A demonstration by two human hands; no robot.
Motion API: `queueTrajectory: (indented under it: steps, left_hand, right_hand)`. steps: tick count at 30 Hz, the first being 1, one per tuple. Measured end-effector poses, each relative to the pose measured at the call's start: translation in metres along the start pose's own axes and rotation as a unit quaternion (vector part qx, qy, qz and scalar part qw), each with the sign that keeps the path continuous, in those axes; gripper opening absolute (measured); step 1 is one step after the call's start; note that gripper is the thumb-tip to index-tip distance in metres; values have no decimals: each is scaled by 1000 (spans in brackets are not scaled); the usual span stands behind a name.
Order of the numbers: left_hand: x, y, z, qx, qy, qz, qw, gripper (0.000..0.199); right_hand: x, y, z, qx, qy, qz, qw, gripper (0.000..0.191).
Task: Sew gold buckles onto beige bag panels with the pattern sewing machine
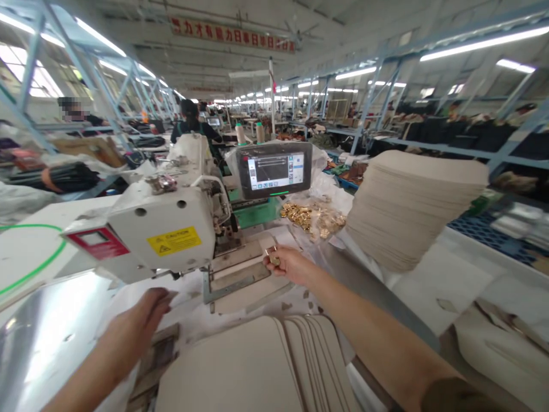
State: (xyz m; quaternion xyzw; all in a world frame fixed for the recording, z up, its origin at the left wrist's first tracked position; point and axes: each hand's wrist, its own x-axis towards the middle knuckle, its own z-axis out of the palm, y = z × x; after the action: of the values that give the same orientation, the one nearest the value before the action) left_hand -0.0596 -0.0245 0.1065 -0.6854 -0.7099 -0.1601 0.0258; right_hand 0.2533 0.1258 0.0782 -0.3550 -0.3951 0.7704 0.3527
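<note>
My right hand (pixel 286 265) pinches a small gold metal fitting (pixel 272 256) between thumb and fingers, just above the sewing machine's plate (pixel 235 269). My left hand (pixel 141 320) hangs in the air near the front of the white sewing machine head (pixel 160 229), its curled fingers slightly blurred. Whether it holds anything thin, I cannot tell. Below both hands lies a fanned stack of beige panels (pixel 257 366). A taller stack of the same panels (pixel 416 209) leans at the right, and a heap of gold fittings in clear plastic (pixel 313 218) lies between it and the machine.
A lit control screen (pixel 274 171) stands behind the machine. A shiny metal surface (pixel 47 326) lies at the lower left, with a green cord (pixel 34 260) beyond it. Blue crates (pixel 489 237) sit at the right. Co-workers, such as a seated person (pixel 191 120), sit along long factory rows.
</note>
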Motion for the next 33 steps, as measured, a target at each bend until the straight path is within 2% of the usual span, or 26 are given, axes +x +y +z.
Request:
queueTrajectory:
  steps: [1,3,4,6,8,11,13,16,17,19,23,26,30,33]
  left_hand:
    - [9,18,10,-36,-48,19,998,22]
    - [25,57,27,-76,-54,72,993,27]
    - [31,76,32,-81,-40,89,992,29]
    - [39,108,39,-60,-41,95,993,33]
    - [44,130,41,-11,-54,82,995,33]
    - [46,151,38,74,-83,63,992,30]
    - [46,159,34,109,-102,57,987,28]
    - [42,165,30,115,-119,52,985,28]
    - [41,165,29,111,-122,47,985,28]
    - [39,164,27,107,-123,33,986,28]
    - [35,161,26,100,-139,33,985,28]
    - [34,162,27,93,-148,36,984,29]
    - [33,163,32,75,-153,23,985,30]
    - [31,160,41,15,-152,22,988,28]
  right_hand:
    - [-2,0,0,-8,-3,-4,1000,23]
    - [-5,0,-1,-35,-17,-12,999,25]
    - [-7,0,-1,-52,-28,-14,998,25]
    - [-10,2,-1,-95,-48,-20,994,25]
    - [-14,5,2,-155,-58,-27,986,20]
    - [-18,11,12,-270,-52,-61,959,6]
    - [-20,17,20,-369,-39,-120,921,9]
    - [-21,27,27,-499,-11,-217,839,15]
    - [-20,29,28,-522,1,-234,820,16]
    - [-18,32,28,-541,26,-241,806,18]
    - [-17,30,28,-553,59,-219,802,19]
    - [-26,29,36,-592,36,-215,776,24]
    - [-41,30,51,-646,-29,-221,730,38]
    - [-45,28,55,-662,-42,-223,715,39]
